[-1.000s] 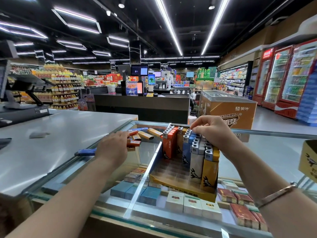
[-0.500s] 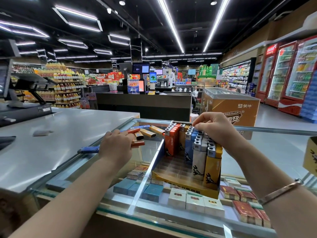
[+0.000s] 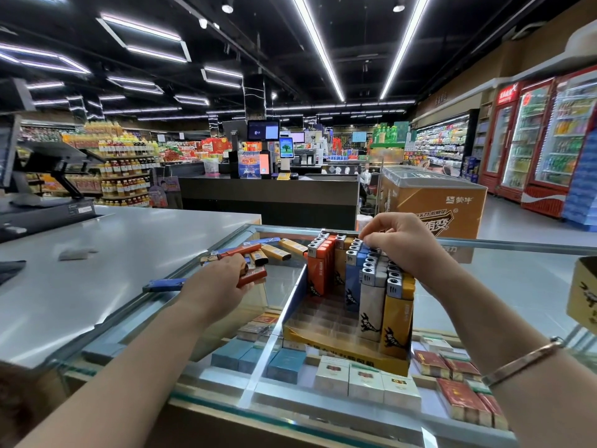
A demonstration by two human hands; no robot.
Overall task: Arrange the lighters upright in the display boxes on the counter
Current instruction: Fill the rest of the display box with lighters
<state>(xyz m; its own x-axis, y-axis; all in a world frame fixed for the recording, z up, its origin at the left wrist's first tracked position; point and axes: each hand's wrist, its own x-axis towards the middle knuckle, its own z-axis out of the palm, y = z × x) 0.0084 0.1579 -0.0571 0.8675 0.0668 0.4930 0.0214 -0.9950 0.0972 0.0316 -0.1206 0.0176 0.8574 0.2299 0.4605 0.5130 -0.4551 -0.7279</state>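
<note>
On a glass counter (image 3: 504, 279), the left hand (image 3: 216, 282) grips a red lighter (image 3: 253, 275) lying among loose ones. The right hand (image 3: 400, 244) pinches upright lighters (image 3: 371, 273) inside the yellow display box (image 3: 342, 352).

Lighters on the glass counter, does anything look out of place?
Yes. Several loose lighters lie flat in a jumble left of the display box, and a blue lighter lies apart near the steel top. The left hand holds a red lighter.

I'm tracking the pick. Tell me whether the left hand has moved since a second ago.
Yes. The left hand has slid right across the glass counter, toward the yellow cardboard display box, gripping a red plastic lighter.
</note>
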